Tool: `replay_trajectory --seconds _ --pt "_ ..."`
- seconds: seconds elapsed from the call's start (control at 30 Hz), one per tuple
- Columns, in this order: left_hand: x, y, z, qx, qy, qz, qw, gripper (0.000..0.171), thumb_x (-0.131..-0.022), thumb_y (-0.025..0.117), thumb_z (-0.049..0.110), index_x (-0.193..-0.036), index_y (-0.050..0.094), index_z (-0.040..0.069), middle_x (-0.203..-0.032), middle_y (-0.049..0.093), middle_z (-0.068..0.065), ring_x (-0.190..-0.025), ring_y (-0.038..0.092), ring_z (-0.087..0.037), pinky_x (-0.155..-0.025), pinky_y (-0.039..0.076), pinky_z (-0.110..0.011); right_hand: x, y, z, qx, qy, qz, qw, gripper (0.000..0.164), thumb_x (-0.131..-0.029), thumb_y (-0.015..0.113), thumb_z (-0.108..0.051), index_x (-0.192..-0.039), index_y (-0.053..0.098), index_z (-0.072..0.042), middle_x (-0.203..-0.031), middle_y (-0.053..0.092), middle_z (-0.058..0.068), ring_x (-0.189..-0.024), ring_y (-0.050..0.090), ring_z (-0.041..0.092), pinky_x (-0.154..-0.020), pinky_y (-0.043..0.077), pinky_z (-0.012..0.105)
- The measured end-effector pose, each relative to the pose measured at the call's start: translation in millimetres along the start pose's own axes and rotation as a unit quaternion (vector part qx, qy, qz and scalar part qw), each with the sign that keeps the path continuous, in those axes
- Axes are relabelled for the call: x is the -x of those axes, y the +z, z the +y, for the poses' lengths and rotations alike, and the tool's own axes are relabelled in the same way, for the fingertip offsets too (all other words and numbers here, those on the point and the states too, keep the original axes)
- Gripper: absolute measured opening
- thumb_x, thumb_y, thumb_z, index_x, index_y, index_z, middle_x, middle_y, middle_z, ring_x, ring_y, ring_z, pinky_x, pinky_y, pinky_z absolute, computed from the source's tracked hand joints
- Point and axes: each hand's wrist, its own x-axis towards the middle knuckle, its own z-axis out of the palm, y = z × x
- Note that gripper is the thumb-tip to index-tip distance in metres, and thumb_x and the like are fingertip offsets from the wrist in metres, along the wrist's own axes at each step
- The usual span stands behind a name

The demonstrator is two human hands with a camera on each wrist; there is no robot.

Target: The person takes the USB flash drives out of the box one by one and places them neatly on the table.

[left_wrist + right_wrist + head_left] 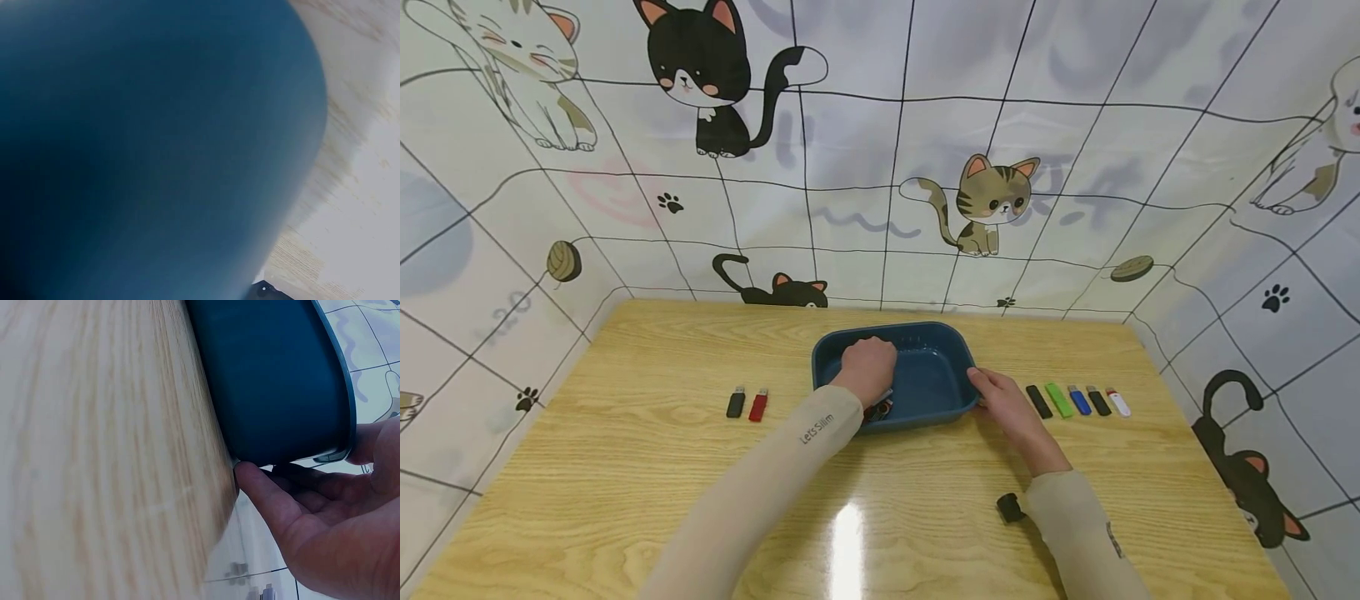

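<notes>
My left hand (869, 367) reaches down into the left end of a dark blue plastic basin (936, 379), knuckles up. Its fingertips are hidden, and I cannot tell whether they hold anything. Small items (880, 408), dark and metallic, show beside that hand inside the basin. At the basin's right end, my right hand (1007, 404) grips the rim. The right wrist view has the fingers (269, 494) of that hand low against the basin's end wall, near the table. The basin's blue wall (169, 144) fills most of the left wrist view.
On the wooden table (647, 492), black (736, 402) and red (759, 406) USB sticks lie left of the basin. Right of it is a row of several sticks, including a green one (1059, 400) and a blue one (1079, 401). A small black object (1010, 507) lies by the right sleeve.
</notes>
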Motion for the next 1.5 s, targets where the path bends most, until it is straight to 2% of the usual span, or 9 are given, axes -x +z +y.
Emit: replay_trajectory --seconds 0.3,0.6,0.83,1.13,1.27,1.37,1.5 --pt "1.3 -0.3 -4.6 0.023 0.006 0.011 0.9996 0.018 -0.105 0.058 0.010 -0.109 0.076 0.008 -0.082 0.070 -0.006 -0.068 0.068 -0.022 -0.062 0.060 -0.036 -2 -1 2 -0.003 0.009 0.002 1.000 0.067 -0.113 0.038 -0.037 -0.159 0.023 0.010 -0.165 0.024 0.030 -0.150 0.030 0.044 -0.114 0.041 0.051" --pt "5.7 -8.4 -9.2 0.056 0.022 0.019 0.9980 0.019 -0.105 0.059 0.012 -0.116 0.074 0.007 -0.100 0.074 -0.008 -0.078 0.071 -0.023 -0.066 0.060 -0.037 0 0 1 -0.002 0.011 0.002 1.000 0.069 -0.113 0.038 -0.038 -0.159 0.022 0.011 -0.165 0.022 0.030 -0.151 0.027 0.044 -0.115 0.040 0.052" --pt "9.1 -13.0 -17.0 0.081 0.016 0.029 0.9962 0.018 -0.104 0.057 0.007 -0.108 0.074 0.007 -0.089 0.071 -0.007 -0.066 0.064 -0.020 -0.057 0.054 -0.035 0 0 1 -0.001 0.008 0.000 1.000 0.070 -0.113 0.038 -0.040 -0.159 0.022 0.011 -0.165 0.023 0.030 -0.150 0.029 0.045 -0.114 0.041 0.051" --pt "23.1 -24.3 -26.2 0.109 0.021 0.037 0.9931 0.009 -0.102 0.062 0.009 -0.100 0.070 0.005 -0.077 0.063 -0.005 -0.055 0.057 -0.016 -0.048 0.045 -0.028 0 0 1 -0.003 0.010 0.000 1.000 0.071 -0.113 0.038 -0.041 -0.159 0.021 0.010 -0.165 0.022 0.030 -0.150 0.028 0.044 -0.115 0.040 0.052" --pt "27.3 -26.2 -31.3 0.108 0.027 0.055 0.9923 0.009 -0.100 0.065 0.011 -0.093 0.067 0.006 -0.075 0.062 -0.004 -0.056 0.057 -0.015 -0.049 0.046 -0.028 0 -1 3 0.000 0.009 0.003 1.000 0.072 -0.113 0.039 -0.042 -0.159 0.021 0.010 -0.165 0.022 0.030 -0.150 0.028 0.044 -0.114 0.040 0.052" --pt "30.8 -27.8 -34.8 0.111 0.032 0.075 0.9905 0.017 -0.098 0.066 0.010 -0.082 0.062 0.008 -0.070 0.057 -0.002 -0.055 0.051 -0.014 -0.049 0.043 -0.027 0 -1 3 -0.001 0.008 0.003 1.000 0.072 -0.113 0.039 -0.042 -0.159 0.022 0.010 -0.165 0.022 0.030 -0.150 0.028 0.044 -0.114 0.040 0.052" --pt "38.1 -31.8 -39.2 0.128 0.040 0.098 0.9861 0.021 -0.096 0.068 0.008 -0.076 0.060 0.008 -0.069 0.055 -0.002 -0.058 0.047 -0.016 -0.052 0.040 -0.027 0 0 3 -0.002 0.010 0.005 1.000 0.071 -0.113 0.039 -0.041 -0.159 0.022 0.010 -0.165 0.022 0.030 -0.150 0.028 0.044 -0.114 0.040 0.052"
